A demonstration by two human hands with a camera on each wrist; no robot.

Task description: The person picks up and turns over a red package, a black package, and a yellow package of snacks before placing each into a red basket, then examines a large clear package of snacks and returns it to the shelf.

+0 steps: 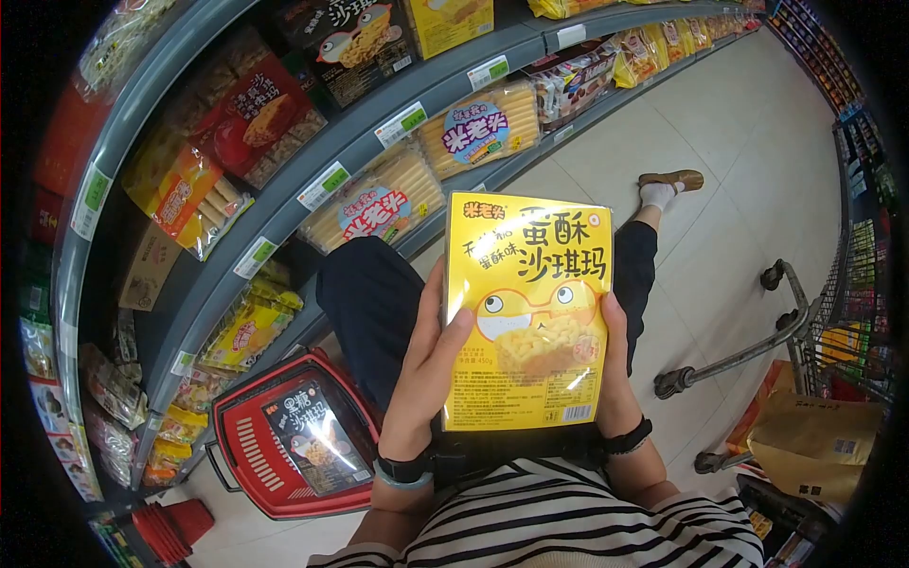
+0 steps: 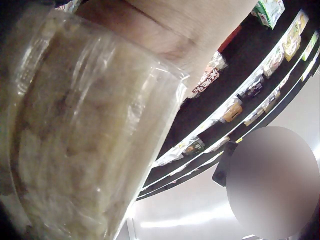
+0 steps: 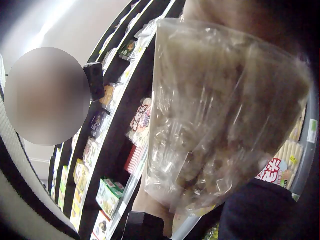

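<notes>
A yellow snack package (image 1: pixel 527 312) with a cartoon face is held upright, front facing the head camera, between both hands. My left hand (image 1: pixel 428 355) grips its left edge, thumb lying on the front. Along the right edge my right hand (image 1: pixel 617 364) grips it, thumb at the border. In the left wrist view the clear-wrapped back of the package (image 2: pixel 85 125) fills the left side, with part of the left hand (image 2: pixel 170 30) above it. The right wrist view shows the package's back (image 3: pixel 220 110) too, and part of the right hand (image 3: pixel 235 15) at the top.
A red basket (image 1: pixel 248 417) holding a dark snack package (image 1: pixel 317 435) stands on the floor at lower left. Shelves (image 1: pixel 365 142) of packaged snacks curve along the left and top. At the right are a metal cart (image 1: pixel 786 331) and a brown paper bag (image 1: pixel 814 440).
</notes>
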